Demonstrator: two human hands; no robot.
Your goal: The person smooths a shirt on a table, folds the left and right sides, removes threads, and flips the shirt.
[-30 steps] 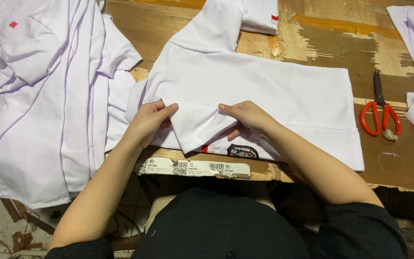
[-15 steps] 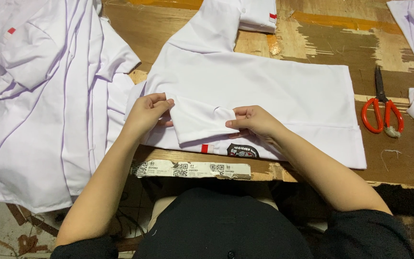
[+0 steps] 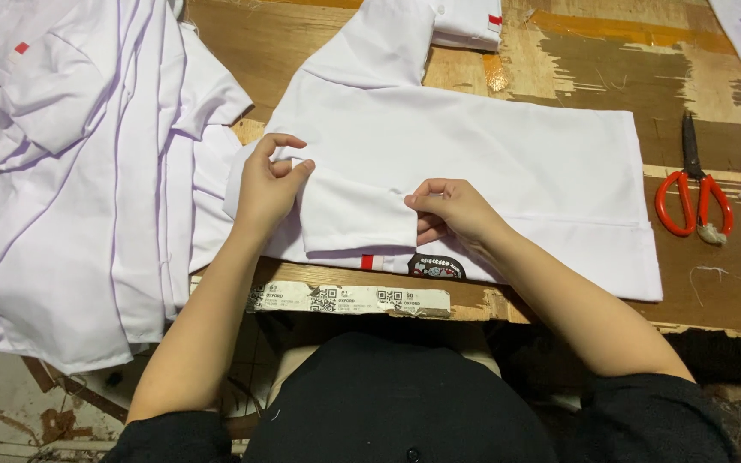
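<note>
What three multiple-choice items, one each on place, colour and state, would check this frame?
1. Where do the scissors lie?
A. right of the folded shirt
B. on the shirt pile
C. in a hand

2. What colour are the scissors' handles?
A. blue
B. red-orange
C. black

3. What are both hands doing?
A. resting off the table
B. cutting cloth
C. pinching a fold of the white shirt

Answers: 1 A, they lie on bare wooden table beyond the shirt's right edge. 2 B, both loops are red-orange. 3 C, left hand and right hand grip the folded flap.
</note>
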